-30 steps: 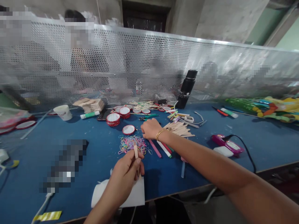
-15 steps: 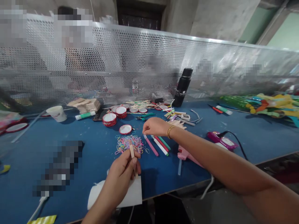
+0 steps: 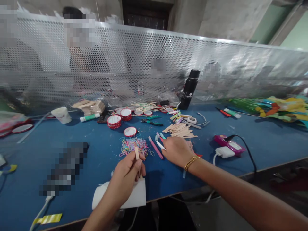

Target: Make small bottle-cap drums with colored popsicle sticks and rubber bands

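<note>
My left hand (image 3: 128, 173) pinches a flat wooden craft stick (image 3: 137, 153), held upright above a white paper sheet (image 3: 134, 196) at the table's near edge. My right hand (image 3: 178, 150), with a gold bracelet (image 3: 192, 163) at the wrist, is over a row of markers. The white marker (image 3: 160, 145) shows partly beside its fingertips, and a pink marker (image 3: 156, 147) lies just left of it. Its fingers are mostly hidden, so I cannot see whether they grip anything. Colourful small rubber bands (image 3: 125, 148) are heaped beyond my left hand.
Behind the markers lie loose craft sticks (image 3: 180, 130), pliers (image 3: 152, 121) and rolls of red-edged tape (image 3: 114, 121). A black bottle (image 3: 190, 89) stands by the perforated metal screen (image 3: 134, 61). On the right is a purple power strip (image 3: 229, 145); a paper cup (image 3: 61, 115) is at left.
My right hand has moved toward me and to the right, from the far end of the pink marker to over the other markers. My left hand keeps the craft stick almost in place.
</note>
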{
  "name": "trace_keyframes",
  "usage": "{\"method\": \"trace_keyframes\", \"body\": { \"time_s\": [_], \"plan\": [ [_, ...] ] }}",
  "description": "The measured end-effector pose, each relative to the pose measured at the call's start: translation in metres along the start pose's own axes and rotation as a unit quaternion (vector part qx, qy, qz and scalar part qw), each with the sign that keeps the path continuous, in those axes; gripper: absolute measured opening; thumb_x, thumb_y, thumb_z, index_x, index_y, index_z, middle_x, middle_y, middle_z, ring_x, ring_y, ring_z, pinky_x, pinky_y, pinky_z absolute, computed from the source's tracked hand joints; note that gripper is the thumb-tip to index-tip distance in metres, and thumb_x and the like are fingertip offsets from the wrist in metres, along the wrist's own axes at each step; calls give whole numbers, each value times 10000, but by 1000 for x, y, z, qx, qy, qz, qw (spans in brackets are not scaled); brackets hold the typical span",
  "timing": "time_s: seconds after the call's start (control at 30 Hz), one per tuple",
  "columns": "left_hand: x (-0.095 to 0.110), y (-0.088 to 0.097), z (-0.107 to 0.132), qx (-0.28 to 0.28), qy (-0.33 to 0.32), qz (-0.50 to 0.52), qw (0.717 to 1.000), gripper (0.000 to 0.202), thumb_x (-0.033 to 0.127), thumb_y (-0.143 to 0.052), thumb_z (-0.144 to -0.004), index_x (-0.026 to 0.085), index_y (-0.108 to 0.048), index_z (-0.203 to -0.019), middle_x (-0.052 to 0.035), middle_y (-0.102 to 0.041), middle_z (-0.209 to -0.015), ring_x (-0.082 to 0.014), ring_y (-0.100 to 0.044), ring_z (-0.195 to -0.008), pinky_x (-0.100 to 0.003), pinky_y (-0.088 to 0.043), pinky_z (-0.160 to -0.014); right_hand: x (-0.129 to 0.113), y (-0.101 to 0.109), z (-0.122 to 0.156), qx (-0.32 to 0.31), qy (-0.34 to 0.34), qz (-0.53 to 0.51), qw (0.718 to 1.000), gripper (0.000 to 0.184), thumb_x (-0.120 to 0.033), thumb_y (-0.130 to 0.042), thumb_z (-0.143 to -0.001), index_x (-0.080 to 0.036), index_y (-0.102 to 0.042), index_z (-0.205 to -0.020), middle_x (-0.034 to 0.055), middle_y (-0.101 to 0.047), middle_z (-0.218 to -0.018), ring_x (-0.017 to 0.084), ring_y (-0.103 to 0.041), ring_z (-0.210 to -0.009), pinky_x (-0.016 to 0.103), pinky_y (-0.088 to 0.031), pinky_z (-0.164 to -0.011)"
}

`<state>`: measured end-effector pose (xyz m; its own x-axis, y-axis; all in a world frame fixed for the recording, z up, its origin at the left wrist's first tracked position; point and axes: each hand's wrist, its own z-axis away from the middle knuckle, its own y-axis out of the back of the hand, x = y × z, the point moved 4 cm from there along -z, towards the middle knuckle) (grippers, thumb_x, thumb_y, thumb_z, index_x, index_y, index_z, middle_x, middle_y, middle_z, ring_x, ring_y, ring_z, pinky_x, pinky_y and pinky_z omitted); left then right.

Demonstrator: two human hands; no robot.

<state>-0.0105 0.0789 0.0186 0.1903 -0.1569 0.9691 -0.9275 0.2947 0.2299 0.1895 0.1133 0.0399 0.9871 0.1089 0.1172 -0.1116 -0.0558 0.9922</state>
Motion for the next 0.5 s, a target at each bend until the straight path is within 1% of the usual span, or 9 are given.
{"method": "trace_keyframes", "body": {
  "time_s": [0.1,0.17,0.27,0.37,0.4,0.43,0.47,0.5],
  "plan": [
    [0,0,0,-6,6,-5,1000,214,393,-530,-946,197,-580,-1016,2,-669,-660,-138,-496,-533,-260,-388,-540,0,-3,-3,1,-7,-5,1000,296,-285,-574,-934,-121,-777,-1073,190,-786,-1080,319,-754,-1022,363,-527,-836],
    [-1,0,0,-9,10,-6,1000,221,395,-531,-947,193,-584,-1018,-1,-672,-662,-138,-495,-532,-260,-387,-538,3,-1,-3,1,-14,-10,1000,286,-284,-581,-919,-121,-782,-1041,186,-791,-1057,316,-756,-1004,355,-521,-816],
    [-3,-1,1,-16,16,1,1000,234,400,-530,-959,191,-594,-1040,3,-669,-668,-132,-489,-530,-257,-384,-539,15,11,4,-1,-28,-20,999,236,-281,-600,-898,-136,-781,-944,171,-798,-993,296,-756,-951,334,-502,-776],
    [-5,-1,0,-22,14,16,1000,239,412,-535,-975,197,-606,-1050,3,-671,-679,-131,-493,-538,-252,-380,-541,29,29,22,12,-39,-38,998,183,-280,-592,-922,-180,-741,-887,105,-793,-914,250,-737,-883,313,-476,-750],
    [-5,-1,0,-21,13,18,1000,236,415,-536,-978,198,-610,-1034,1,-673,-684,-130,-496,-541,-251,-380,-541,31,33,30,25,-39,-60,997,169,-284,-587,-935,-199,-719,-872,71,-784,-889,223,-724,-851,302,-468,-738],
    [-4,-1,0,-19,10,19,1000,233,417,-538,-979,198,-614,-1009,-2,-675,-690,-130,-501,-545,-250,-383,-542,33,37,39,54,-41,-120,990,148,-286,-602,-932,-211,-697,-848,44,-766,-841,198,-704,-803,292,-461,-720],
    [-3,-1,0,-17,8,18,1000,233,419,-539,-980,198,-614,-979,-6,-679,-699,-130,-506,-551,-249,-386,-544,32,38,48,82,-30,-199,976,117,-294,-619,-924,-222,-684,-859,20,-747,-808,176,-685,-759,280,-460,-699],
    [-3,-1,0,-16,7,16,1000,236,421,-540,-980,198,-610,-950,-10,-684,-706,-130,-511,-554,-249,-390,-546,29,38,57,116,-16,-289,950,85,-296,-622,-922,-232,-679,-925,0,-730,-788,158,-665,-718,269,-466,-682]
  ]
}}
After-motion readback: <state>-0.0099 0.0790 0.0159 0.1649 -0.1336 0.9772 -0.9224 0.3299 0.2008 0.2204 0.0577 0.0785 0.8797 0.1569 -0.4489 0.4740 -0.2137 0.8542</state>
